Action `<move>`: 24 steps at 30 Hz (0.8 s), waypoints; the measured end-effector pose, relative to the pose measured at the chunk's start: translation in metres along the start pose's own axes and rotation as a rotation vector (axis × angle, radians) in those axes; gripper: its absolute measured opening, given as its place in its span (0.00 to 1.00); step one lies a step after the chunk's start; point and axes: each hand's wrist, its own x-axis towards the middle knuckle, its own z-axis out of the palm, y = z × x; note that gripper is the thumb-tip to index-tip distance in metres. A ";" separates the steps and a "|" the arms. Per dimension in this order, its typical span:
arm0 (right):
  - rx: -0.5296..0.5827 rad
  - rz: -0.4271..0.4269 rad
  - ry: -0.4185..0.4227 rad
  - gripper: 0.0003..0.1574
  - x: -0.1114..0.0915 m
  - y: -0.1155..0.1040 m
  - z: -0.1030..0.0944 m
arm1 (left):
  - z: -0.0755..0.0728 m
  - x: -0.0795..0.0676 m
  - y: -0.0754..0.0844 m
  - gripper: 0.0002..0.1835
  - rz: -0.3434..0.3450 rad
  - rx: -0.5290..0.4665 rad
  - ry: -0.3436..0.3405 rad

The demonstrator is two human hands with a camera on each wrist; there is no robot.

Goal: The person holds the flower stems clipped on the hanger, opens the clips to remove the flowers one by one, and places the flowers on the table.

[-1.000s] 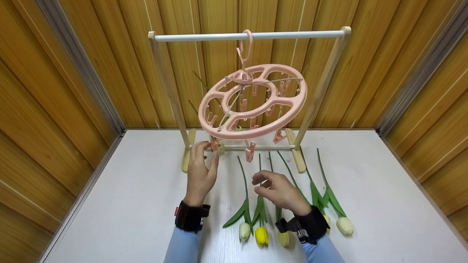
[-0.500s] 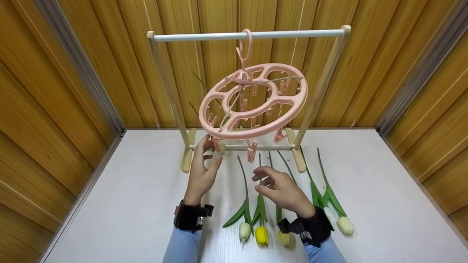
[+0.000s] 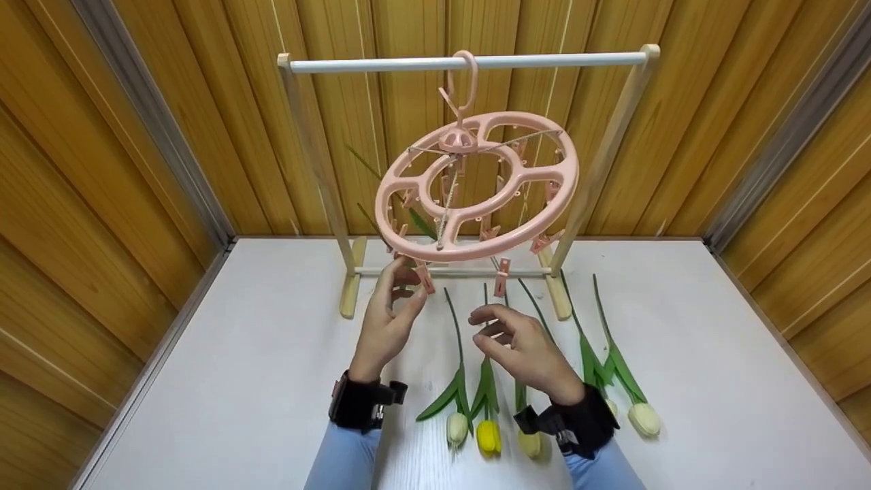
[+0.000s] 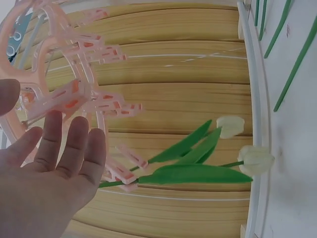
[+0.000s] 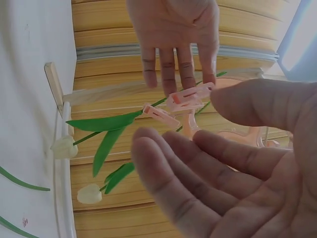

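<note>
A pink round clip hanger (image 3: 469, 253) hangs by its hook, tilted, with several pink clothespins around it. My left hand (image 3: 389, 320) is raised at its near left side, fingers loosely spread, right at a dangling clothespin (image 3: 425, 279). In the left wrist view, the fingertips overlap that clothespin (image 4: 62, 99) and the thumb stands apart from it. My right hand (image 3: 527, 350) hovers over the table with thumb and fingers slightly bent and nothing between them. Two white tulips, one with its bloom (image 4: 256, 159) lower and nearer, hang head-down from the hanger.
A stand with a white top bar (image 3: 381, 65) and wooden feet (image 3: 350, 292) carries the hanger. Several tulips lie on the white table (image 3: 272, 381), including a yellow tulip (image 3: 488, 437) and a white tulip (image 3: 643, 420). Wood-patterned walls (image 3: 88, 170) enclose three sides.
The hanger has turned, its front clothespins swinging to the right. My left hand has moved right along with the near left clothespin. My right hand has hardly moved.
</note>
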 end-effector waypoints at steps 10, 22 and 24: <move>0.110 -0.230 0.114 0.21 0.012 0.015 0.022 | 0.015 -0.003 0.007 0.26 0.041 -0.086 -0.098; 0.055 -0.268 0.172 0.31 0.021 0.024 0.029 | 0.020 -0.003 0.010 0.20 0.059 0.048 0.072; 0.048 -0.280 0.172 0.30 0.021 0.024 0.029 | 0.019 -0.003 0.009 0.22 0.043 0.076 0.094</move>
